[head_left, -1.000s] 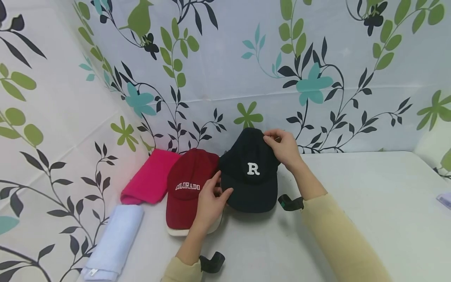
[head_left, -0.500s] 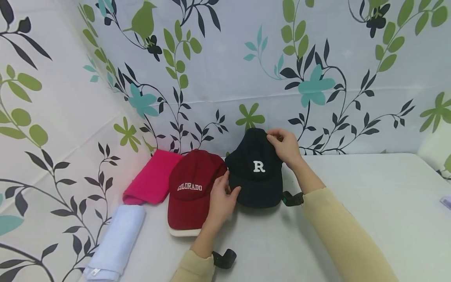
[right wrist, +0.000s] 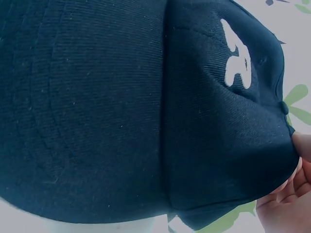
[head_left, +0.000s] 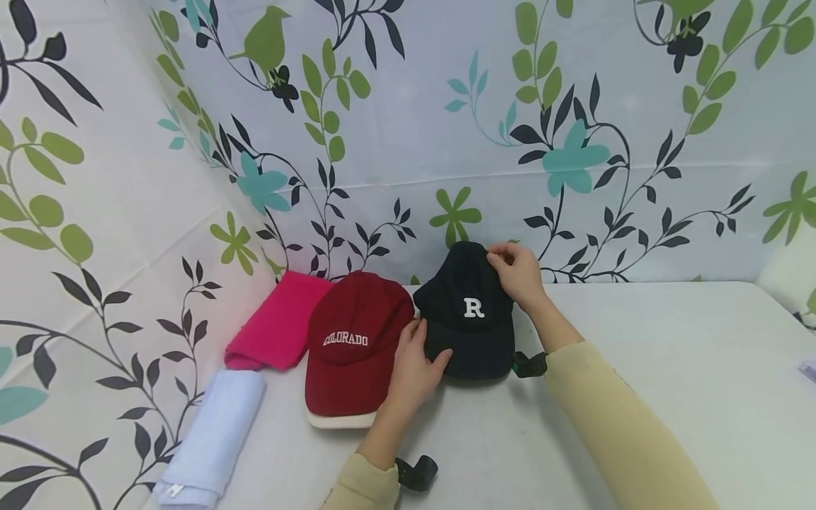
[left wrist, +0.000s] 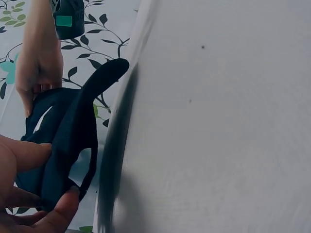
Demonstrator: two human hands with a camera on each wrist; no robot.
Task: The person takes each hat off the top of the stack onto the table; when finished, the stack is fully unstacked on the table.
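A black baseball cap [head_left: 474, 340] with a white letter R faces forward near the back of the table. My right hand [head_left: 518, 273] pinches the upper right side of its crown. At the cap's lower left my left hand [head_left: 417, 361] grips the side where brim meets crown; the left wrist view shows fingers and thumb around the black cap [left wrist: 68, 141]. In the right wrist view the black cap [right wrist: 97, 111] fills most of the picture. Beside it lies a dark red cap [head_left: 350, 382] lettered COLORADO, its right part hidden behind my left hand.
A folded pink cloth [head_left: 280, 322] lies left of the red cap. Nearer the front is a rolled light blue towel [head_left: 213, 432]. A pale patterned sheet [head_left: 395, 142] hangs behind the white table [head_left: 637, 368]. A small pale purple item [head_left: 808, 370] shows at the right edge.
The black cap has shifted slightly right, away from the red cap, and now sits a little lower in view. Both hands keep hold of it; my left hand has moved right with it.
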